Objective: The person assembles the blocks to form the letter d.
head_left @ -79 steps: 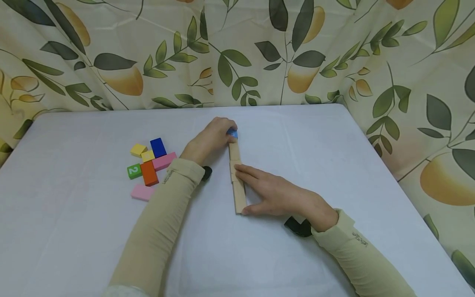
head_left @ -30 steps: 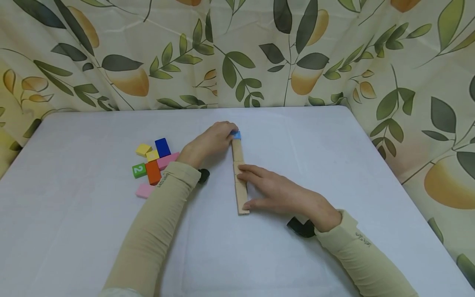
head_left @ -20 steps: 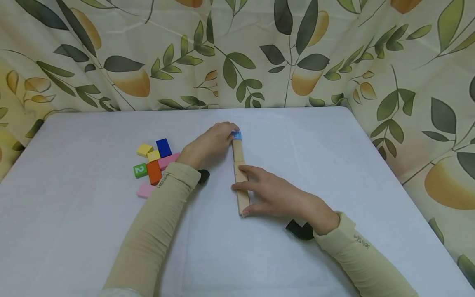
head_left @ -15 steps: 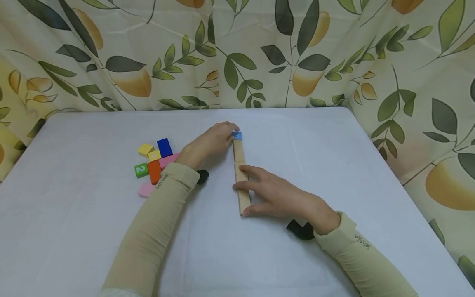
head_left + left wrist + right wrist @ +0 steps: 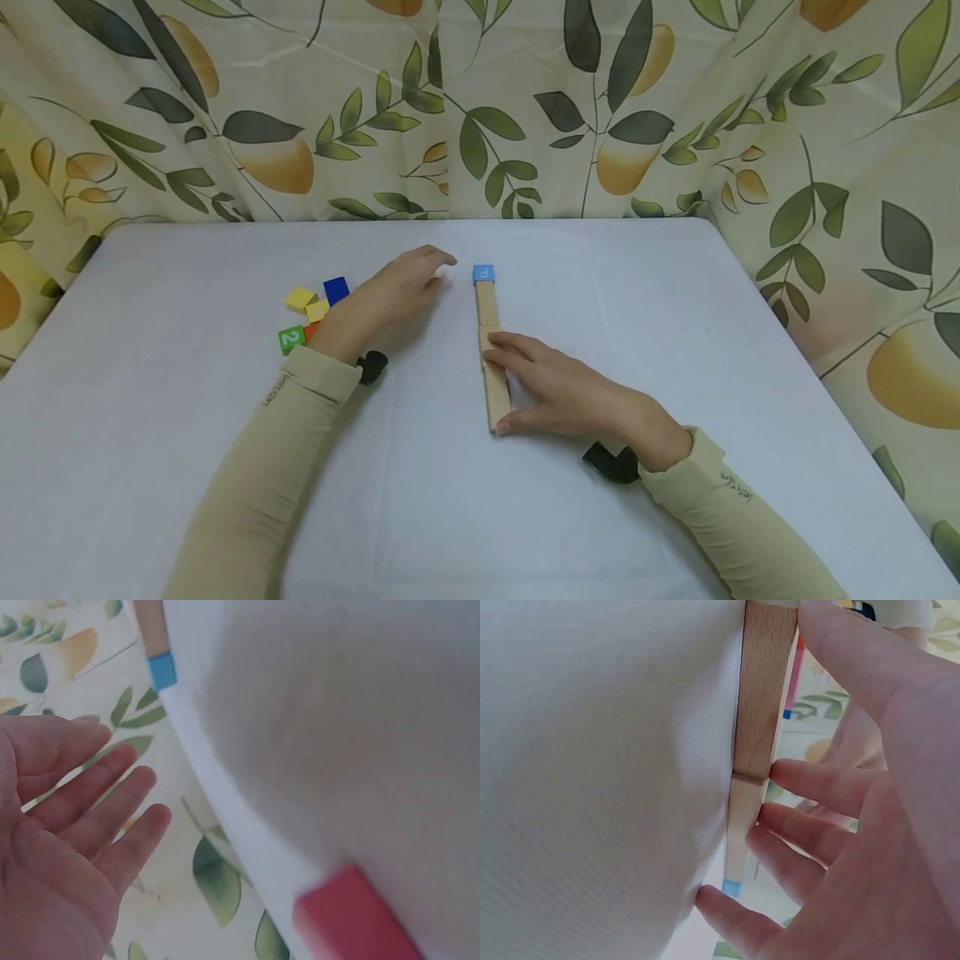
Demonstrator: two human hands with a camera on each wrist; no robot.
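Note:
A straight row of light wooden blocks (image 5: 487, 304) lies lengthwise on the white table, capped at its far end by a small light-blue block (image 5: 483, 273) with a white mark. To the left of that cap, my left hand (image 5: 378, 300) is in the air with loose fingers and nothing held; its bare palm shows in the left wrist view. My right hand (image 5: 573, 387) lies along the row's right side. Its fingertips touch the wood near the middle joint, and the thumb is at the near end. In the right wrist view these fingers (image 5: 802, 829) are nearly straight against the blocks.
Left of the row is a loose cluster with a green block (image 5: 291, 340) marked 2, yellow blocks (image 5: 302, 299), a dark blue block (image 5: 336, 289) and an orange-red one, partly behind my left arm. A floral curtain (image 5: 517, 100) hangs beyond the table (image 5: 600, 275).
My left hand has let go of the light-blue block and drawn back left, over the cluster. The right middle finger, briefly across the row, is back at its side; the row is straighter than before.

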